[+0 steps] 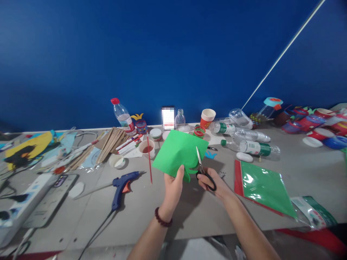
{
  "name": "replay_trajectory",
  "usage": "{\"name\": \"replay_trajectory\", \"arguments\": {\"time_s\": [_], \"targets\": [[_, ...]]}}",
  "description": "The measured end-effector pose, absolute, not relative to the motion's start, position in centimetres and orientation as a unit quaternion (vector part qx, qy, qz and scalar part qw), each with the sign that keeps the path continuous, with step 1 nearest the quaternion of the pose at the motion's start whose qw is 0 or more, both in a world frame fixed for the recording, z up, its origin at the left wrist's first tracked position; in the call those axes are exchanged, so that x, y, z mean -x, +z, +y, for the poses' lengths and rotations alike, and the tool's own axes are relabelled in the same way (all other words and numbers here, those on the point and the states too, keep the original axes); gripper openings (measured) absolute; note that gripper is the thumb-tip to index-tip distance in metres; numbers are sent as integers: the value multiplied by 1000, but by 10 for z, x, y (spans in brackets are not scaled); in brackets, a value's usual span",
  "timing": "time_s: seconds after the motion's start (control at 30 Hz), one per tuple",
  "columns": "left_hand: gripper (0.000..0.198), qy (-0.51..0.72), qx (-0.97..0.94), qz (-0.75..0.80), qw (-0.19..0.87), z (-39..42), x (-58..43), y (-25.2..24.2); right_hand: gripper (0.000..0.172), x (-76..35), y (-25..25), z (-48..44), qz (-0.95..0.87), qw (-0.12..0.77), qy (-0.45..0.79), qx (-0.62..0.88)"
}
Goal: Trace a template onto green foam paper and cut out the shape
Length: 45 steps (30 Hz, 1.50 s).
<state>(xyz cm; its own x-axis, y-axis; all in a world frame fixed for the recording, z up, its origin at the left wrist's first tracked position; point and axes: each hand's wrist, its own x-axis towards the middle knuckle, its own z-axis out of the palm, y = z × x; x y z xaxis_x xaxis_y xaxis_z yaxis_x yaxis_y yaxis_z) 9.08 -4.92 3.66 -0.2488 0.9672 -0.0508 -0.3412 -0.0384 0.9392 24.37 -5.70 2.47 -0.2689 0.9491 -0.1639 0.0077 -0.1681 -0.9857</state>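
A green sheet (176, 150) is held above the grey table, its lower right edge cut into curved strips. My left hand (174, 184) pinches the sheet's lower edge, thumb on top and fingers beneath; a dark beaded bracelet is on that wrist. In my right hand (211, 180) are black-handled scissors (200, 159), fingers closed round the handles. The blades point up and away, at the sheet's right part. Whether the blades are parted is hard to tell.
A blue glue gun (121, 187) lies left of my hands, near a paint cup (146, 148) with a red brush (149, 162). Rightward are plastic bottles (257, 148) and packaged green sheets (265, 186). Wooden sticks (110, 144) and a power strip (27, 206) are further left.
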Motion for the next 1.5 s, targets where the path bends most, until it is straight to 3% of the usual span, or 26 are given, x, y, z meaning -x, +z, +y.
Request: {"name": "replay_trajectory", "arguments": {"time_s": [0.67, 0.87, 1.5], "targets": [[35, 658, -327, 456, 502, -43, -88, 40, 38, -244, 22, -57, -531, 376, 585, 484], [30, 612, -368, 465, 523, -44, -90, 35, 36, -244, 21, -57, -527, 378, 594, 477], [31, 609, -359, 467, 531, -44, -91, 37, 47, -242, 23, -56, -520, 388, 590, 480]]}}
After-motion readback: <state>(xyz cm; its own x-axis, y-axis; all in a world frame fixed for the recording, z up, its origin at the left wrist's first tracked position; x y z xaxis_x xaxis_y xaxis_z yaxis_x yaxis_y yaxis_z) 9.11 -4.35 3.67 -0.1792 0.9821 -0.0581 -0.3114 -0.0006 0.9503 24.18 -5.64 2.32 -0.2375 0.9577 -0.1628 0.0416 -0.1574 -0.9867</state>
